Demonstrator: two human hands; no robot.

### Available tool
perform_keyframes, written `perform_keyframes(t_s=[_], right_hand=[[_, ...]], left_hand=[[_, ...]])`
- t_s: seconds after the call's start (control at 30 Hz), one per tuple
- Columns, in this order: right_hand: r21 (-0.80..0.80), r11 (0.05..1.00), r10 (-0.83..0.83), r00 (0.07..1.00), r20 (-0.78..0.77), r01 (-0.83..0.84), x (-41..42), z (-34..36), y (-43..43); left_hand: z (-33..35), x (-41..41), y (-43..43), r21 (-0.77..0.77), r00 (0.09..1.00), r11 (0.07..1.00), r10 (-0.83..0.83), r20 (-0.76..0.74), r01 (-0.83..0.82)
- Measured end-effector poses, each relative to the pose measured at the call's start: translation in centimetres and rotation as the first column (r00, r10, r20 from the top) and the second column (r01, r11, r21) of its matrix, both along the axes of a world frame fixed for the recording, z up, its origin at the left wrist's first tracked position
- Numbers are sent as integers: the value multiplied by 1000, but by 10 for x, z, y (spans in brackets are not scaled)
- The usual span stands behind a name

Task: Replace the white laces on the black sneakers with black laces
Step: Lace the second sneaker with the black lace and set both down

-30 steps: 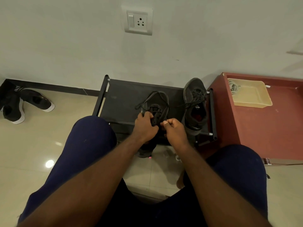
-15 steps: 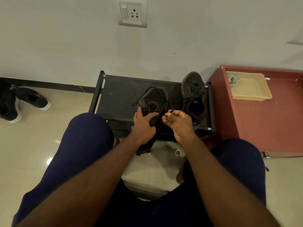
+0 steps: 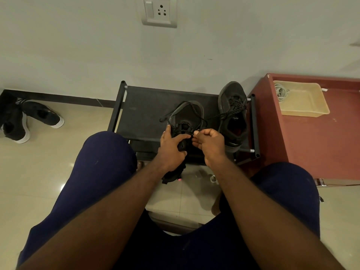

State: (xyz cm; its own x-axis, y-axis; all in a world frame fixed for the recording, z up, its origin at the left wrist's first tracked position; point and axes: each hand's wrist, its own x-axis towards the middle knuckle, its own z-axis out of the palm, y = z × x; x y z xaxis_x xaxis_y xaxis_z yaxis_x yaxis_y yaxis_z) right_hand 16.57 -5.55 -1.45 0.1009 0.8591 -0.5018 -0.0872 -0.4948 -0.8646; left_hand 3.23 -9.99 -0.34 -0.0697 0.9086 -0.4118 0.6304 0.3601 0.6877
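The step in hand appeared to be threading the black braided lace (image 3: 167,114) through an eyelet of the black mesh sneaker (image 3: 187,114), which lay toe-away on the black fabric-topped shoe rack (image 3: 148,110) in front of the seated person's knees, its heel hanging over the near edge. The left hand (image 3: 171,145) gripped the sneaker from its left side, fingers curled round the upper and the index finger stretched across the eyelet row. The right hand (image 3: 211,144) was closed in a pinch, thumb against fingertips, on what looked like the lace's tip just beside that index finger. To do this well, I judged the left hand should keep the upper steady and the eyelet spread. The right hand should feed the tip straight in, then draw the slack through evenly so both ends came out matched and untwisted. The risk lay in black on black: the eyelets were hard to see, so one could be skipped. The sneaker looked soft and dark all over, with loose lace looped over its toe and trailing off to the left. A second black sneaker (image 3: 231,106) stood just beside it on the rack, already carrying a black lace. The white laces (image 3: 280,92) lay in a shallow beige plastic tray (image 3: 315,112) on a red-brown cabinet (image 3: 311,149) to the right.
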Motion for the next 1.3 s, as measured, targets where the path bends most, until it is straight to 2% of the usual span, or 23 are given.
perform_keyframes(t_s=[0.13,0.27,0.4,0.47,0.57,0.63,0.7,0.8,0.87,1.03,1.17,1.3], right_hand=[[2,999,43,998,55,-43,0,-1,1],[36,986,154,969,191,-164,3,-2,5],[24,958,272,929,253,-287,8,3,12],[35,932,329,884,331,-360,11,5,17],[30,882,391,767,509,-470,11,1,18],[2,865,415,718,559,-501,9,-1,14],[-5,900,382,781,494,-437,8,-3,11],[-49,953,300,914,274,-298,8,0,8],[-54,967,255,945,206,-250,7,1,5],[36,981,179,955,235,-193,3,0,5],[50,956,256,905,339,-289,0,0,8],[24,948,294,903,312,-316,-3,1,4]], left_hand=[[1,0,0,-3,1000,1000,-9,-7,9],[0,0,-1,9,1000,1000,-15,-22,15],[0,-1,-2,6,1000,1000,-20,-17,20],[1,-1,-2,3,1000,1000,-21,-17,21],[1,-1,-2,9,1000,1000,-13,-15,14],[1,-1,-2,10,1000,1000,-8,-13,8],[2,-1,-2,15,1000,1000,-1,-11,2],[1,-2,-2,35,999,999,30,24,-31],[-1,-3,-3,46,998,997,53,40,-55],[-1,-5,-4,42,997,997,56,53,-58],[0,-6,-3,41,997,998,48,55,-51],[0,-5,-3,49,998,998,48,43,-50]])
